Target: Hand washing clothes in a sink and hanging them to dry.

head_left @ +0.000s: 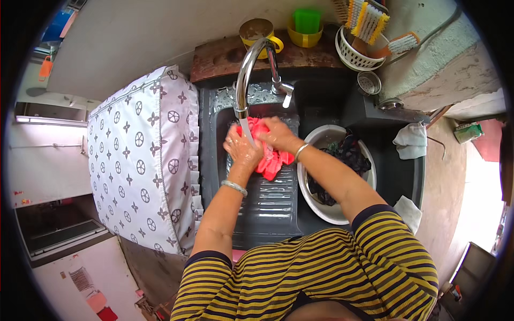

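Both my hands are closed on a wet, bright pink-red cloth (272,163), bunched up under the running tap (246,75). My left hand (243,147) grips it from the left side, and water streams down beside its fingers. My right hand (279,135) holds the upper right of the cloth, slightly blurred by motion. Below the cloth lies the ribbed washboard slope (267,200) of the dark grey sink. Right of my hands, a white basin (332,216) holds dark, wet clothes (348,155); my right forearm passes over it.
A patterned white cover (134,144) stands along the sink's left side. Behind the tap, a wooden ledge (214,61) carries a yellow mug (257,32) and a yellow bowl (305,38). A white basket (358,56) with brushes sits back right. Pale rags (411,140) hang over the right edge.
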